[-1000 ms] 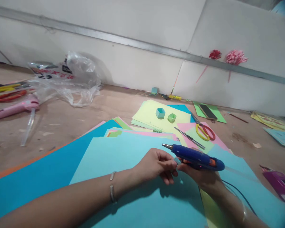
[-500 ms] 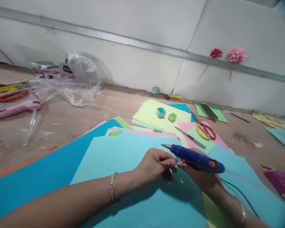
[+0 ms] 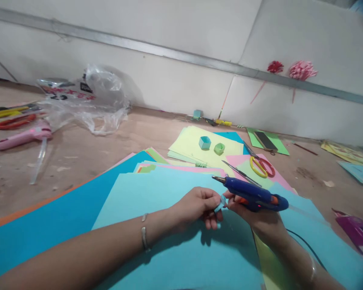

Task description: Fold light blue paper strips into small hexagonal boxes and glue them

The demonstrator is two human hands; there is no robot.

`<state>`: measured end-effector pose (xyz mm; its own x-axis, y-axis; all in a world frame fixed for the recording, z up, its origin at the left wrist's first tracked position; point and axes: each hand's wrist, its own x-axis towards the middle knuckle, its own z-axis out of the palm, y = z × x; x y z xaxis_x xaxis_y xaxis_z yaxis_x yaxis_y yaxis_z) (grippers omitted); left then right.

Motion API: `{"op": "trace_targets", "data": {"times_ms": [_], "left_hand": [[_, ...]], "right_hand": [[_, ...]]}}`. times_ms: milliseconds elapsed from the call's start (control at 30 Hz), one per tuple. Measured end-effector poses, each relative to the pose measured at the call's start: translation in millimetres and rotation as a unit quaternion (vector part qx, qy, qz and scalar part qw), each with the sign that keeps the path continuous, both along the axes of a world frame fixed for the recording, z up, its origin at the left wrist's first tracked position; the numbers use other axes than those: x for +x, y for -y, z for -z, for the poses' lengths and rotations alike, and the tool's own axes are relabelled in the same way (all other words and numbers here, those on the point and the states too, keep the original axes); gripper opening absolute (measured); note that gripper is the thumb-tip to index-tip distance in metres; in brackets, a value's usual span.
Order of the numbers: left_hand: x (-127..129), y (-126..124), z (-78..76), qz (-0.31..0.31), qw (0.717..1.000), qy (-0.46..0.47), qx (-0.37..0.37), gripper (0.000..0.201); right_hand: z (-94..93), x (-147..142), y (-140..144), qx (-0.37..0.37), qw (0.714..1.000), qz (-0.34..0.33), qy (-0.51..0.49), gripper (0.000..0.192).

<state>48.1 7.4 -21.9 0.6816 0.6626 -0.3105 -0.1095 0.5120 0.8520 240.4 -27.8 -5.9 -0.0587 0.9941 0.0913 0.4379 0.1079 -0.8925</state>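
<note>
1. Far left on the wooden surface lie a pink glue gun and a crumpled clear plastic bag, well apart from the hands.
2. The left hand closes its grip on a small light-blue paper piece, pinched between thumb and fingertips above the large light-blue sheet. I judge the piece light, soft and easily crushed; it is best held by its edges.
3. The right hand is wrapped around a blue glue gun, fingertips touching the paper piece; the nozzle points up and left, clear of the paper.
4. Beyond the hands lie a blue paper ring, a green paper ring and yellow-handled scissors; nothing stands between the hands.
</note>
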Motion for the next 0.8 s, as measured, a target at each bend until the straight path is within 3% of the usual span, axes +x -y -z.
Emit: {"op": "trace_targets", "data": {"times_ms": [167, 533, 667, 800], "left_hand": [[3, 1, 1.4, -0.009, 0.999, -0.019, 0.031, 0.037], [7, 12, 5.0, -0.1, 0.986, -0.03, 0.127, 0.025], [7, 14, 3.3, -0.106, 0.985, -0.038, 0.131, 0.024], [6, 15, 0.8, -0.119, 0.981, -0.044, 0.146, 0.027]], "right_hand": [[-4.9, -2, 2, -0.008, 0.999, 0.016, 0.049, 0.024], [2.8, -6, 3, -0.044, 0.998, 0.049, 0.009, 0.028], [-4.5, -9, 6, -0.084, 0.993, 0.038, -0.076, 0.027], [-14.6, -15, 9, -0.067, 0.995, 0.058, -0.048, 0.024]]}}
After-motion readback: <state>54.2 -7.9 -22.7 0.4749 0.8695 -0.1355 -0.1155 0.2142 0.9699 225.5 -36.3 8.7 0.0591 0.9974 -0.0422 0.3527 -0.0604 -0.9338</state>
